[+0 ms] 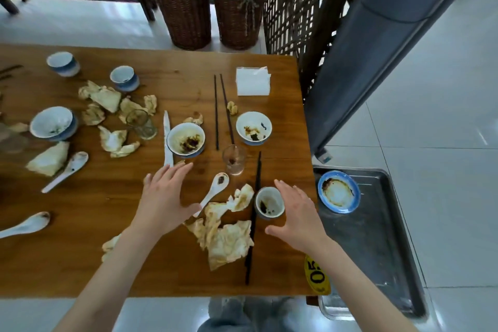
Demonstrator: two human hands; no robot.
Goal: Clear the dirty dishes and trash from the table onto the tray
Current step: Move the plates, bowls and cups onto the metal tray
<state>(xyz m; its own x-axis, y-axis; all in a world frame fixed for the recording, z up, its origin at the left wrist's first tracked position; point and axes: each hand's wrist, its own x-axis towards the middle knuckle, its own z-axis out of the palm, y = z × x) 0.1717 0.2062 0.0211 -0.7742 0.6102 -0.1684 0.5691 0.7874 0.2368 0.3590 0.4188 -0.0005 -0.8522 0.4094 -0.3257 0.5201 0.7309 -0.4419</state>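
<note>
A stained small cup (269, 202) stands near the right edge of the wooden table (107, 197), touching black chopsticks (253, 218) and just beside soiled napkins (226, 234) and a white spoon (213, 193). The right hand (296, 213) hovers beside the cup, its grip open and empty, as is the left hand (164, 197). One dirty saucer (338, 191) lies on the metal tray (377, 237) off the table's right side.

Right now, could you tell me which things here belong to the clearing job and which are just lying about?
Job: dirty bowls, small cup, spoons, chopsticks, glasses, soiled napkins, tray.
Just there: wicker baskets, clean napkin stack, number tag.
</note>
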